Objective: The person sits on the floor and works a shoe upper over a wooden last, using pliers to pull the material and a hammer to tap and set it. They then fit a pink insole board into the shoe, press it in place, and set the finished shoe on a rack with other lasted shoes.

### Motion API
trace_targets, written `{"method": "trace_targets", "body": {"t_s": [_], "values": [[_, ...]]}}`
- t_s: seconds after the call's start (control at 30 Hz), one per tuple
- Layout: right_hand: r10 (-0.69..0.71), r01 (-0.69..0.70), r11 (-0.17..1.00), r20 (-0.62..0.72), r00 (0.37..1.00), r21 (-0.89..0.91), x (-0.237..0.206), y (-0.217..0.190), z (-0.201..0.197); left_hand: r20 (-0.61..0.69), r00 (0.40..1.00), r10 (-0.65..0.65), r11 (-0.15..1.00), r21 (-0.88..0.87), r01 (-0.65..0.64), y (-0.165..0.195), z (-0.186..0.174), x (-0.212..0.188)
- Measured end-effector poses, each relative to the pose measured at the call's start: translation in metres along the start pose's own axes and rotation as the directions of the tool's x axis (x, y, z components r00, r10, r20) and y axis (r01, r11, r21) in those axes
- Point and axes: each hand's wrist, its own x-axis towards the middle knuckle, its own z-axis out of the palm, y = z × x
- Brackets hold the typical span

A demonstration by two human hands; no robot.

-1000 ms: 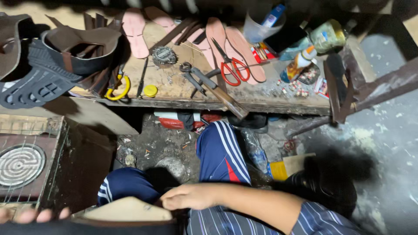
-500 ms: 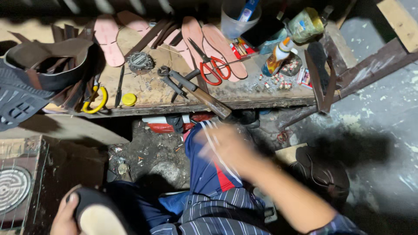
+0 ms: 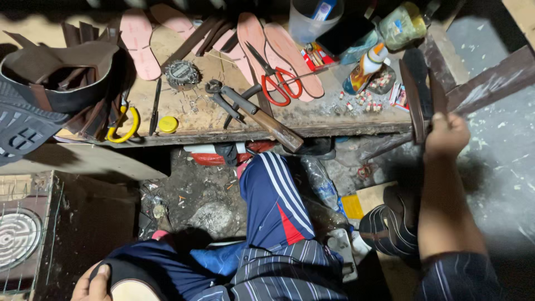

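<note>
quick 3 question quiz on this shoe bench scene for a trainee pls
1. True or false: the right hand grips a dark sole piece at the bench's right end.
2. The scissors have handles of which colour? A yellow, B red, C blue.
3. What does the left hand hold down by the lap?

Key:
1. True.
2. B.
3. A shoe part, dark-edged with a pale inside, only partly in view.

light: dim, top-lit | shadows: deep below | focus: sharp
</note>
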Motion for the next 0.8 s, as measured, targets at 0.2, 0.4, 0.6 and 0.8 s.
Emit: {"method": "trace_targets", "body": {"t_s": [0.2, 0.4, 0.6, 0.8], "values": [[0.104, -0.039, 0.920, -0.149, 0.983, 0.389, 0.019, -0.025, 0.018, -0.156, 0.964, 0.216, 0.961, 0.208, -0.182, -0.005, 0.004, -0.002], [-0.407, 0.423, 0.876, 0.116, 0.906, -0.230, -0.107, -0.122, 0.051, -0.085, 0.901, 0.425, 0.791, 0.519, -0.324, 0.095, 0.020, -0.055], [-0.668, 0.130, 0.744, 0.729, 0.148, 0.655, -0.292, -0.227, 0.110, 0.583, 0.804, -0.118, 0.931, -0.217, 0.293, 0.154, 0.057, -0.100], [-0.372, -0.253, 0.904, 0.925, -0.072, 0.344, -0.338, -0.241, 0.139, 0.273, 0.955, -0.117, 0.855, -0.462, 0.236, 0.148, -0.004, -0.090]]}}
